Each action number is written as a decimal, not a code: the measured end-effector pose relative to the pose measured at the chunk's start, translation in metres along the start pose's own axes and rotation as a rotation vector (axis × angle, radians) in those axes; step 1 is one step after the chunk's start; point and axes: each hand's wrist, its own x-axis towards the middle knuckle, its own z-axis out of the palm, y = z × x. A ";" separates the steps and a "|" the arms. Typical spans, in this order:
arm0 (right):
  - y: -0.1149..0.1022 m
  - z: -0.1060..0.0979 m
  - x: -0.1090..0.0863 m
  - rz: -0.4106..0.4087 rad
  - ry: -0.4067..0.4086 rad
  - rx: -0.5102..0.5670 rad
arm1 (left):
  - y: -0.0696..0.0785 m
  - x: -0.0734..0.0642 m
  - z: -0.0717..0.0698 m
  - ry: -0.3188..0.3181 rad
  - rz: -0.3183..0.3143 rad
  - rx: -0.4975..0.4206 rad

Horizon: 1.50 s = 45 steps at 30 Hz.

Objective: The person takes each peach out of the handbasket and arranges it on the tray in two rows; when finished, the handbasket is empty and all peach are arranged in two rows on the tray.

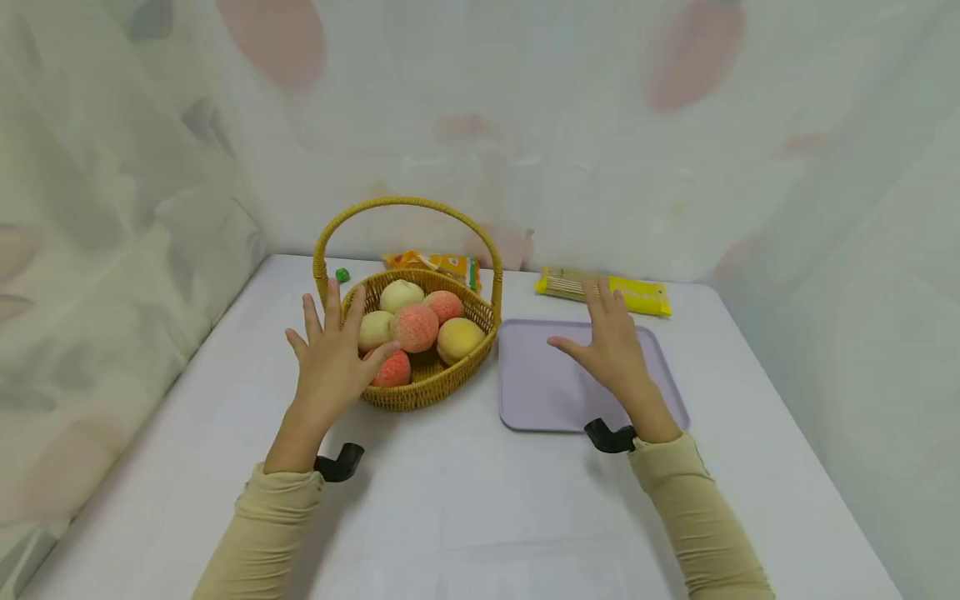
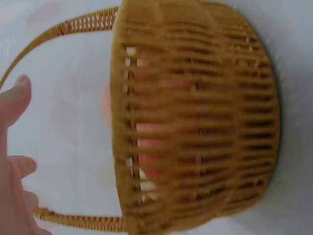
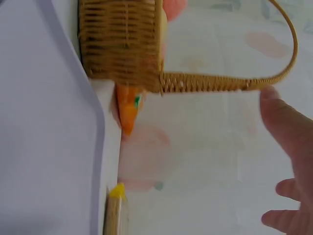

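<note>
My left hand (image 1: 330,362) hovers with spread fingers over the left front of a woven basket (image 1: 420,396), holding nothing. Inside the basket lie several round fruits: a red peach-like fruit (image 1: 415,327) on top, a yellow fruit (image 1: 460,340), and a pale green fruit (image 1: 401,295). The basket's tall handle (image 1: 408,201) arches above them. In the left wrist view the woven side (image 2: 195,117) fills the middle, red fruit showing through its gaps. My right hand (image 1: 617,350), also spread and holding nothing, is above a light purple tray (image 1: 536,383).
Behind the basket lies an orange snack packet (image 1: 450,267). A yellow packet of thin sticks (image 1: 637,295) lies behind the tray. A small green object (image 1: 342,275) sits left of the handle. Patterned cloth (image 1: 480,133) stands around the white table (image 1: 465,517).
</note>
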 end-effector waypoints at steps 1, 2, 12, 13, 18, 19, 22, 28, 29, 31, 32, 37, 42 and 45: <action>-0.004 0.004 0.001 -0.013 0.026 0.035 | -0.003 0.000 -0.001 0.021 -0.005 -0.021; -0.007 0.008 0.003 -0.028 0.053 0.071 | -0.006 0.000 -0.002 0.039 -0.011 -0.044; -0.051 0.050 0.015 -0.202 0.268 0.384 | -0.032 0.005 0.009 0.250 -0.107 -0.378; -0.055 0.054 0.016 -0.227 0.287 0.411 | -0.034 0.006 0.012 0.278 -0.122 -0.417; -0.076 0.076 0.022 -0.336 0.341 0.519 | -0.044 0.016 0.032 0.359 -0.234 -0.559; -0.080 0.080 0.023 -0.349 0.340 0.539 | -0.046 0.018 0.035 0.371 -0.251 -0.581; -0.093 0.091 0.028 -0.379 0.313 0.593 | -0.049 0.023 0.043 0.395 -0.292 -0.649; -0.113 0.111 0.037 -0.343 0.207 0.626 | -0.053 0.027 0.053 0.427 -0.342 -0.709; -0.116 0.114 0.039 -0.329 0.189 0.626 | -0.054 0.027 0.054 0.440 -0.349 -0.709; -0.120 0.120 0.041 -0.313 0.156 0.633 | -0.055 0.027 0.056 0.469 -0.356 -0.705; -0.122 0.123 0.043 -0.309 0.141 0.627 | -0.057 0.027 0.056 0.484 -0.355 -0.701; -0.129 0.132 0.053 -0.301 0.065 0.560 | -0.059 0.028 0.056 0.518 -0.336 -0.695; -0.131 0.139 0.061 -0.283 -0.053 0.502 | -0.059 0.030 0.059 0.537 -0.323 -0.701; -0.134 0.141 0.065 -0.295 -0.103 0.450 | -0.061 0.031 0.061 0.555 -0.319 -0.700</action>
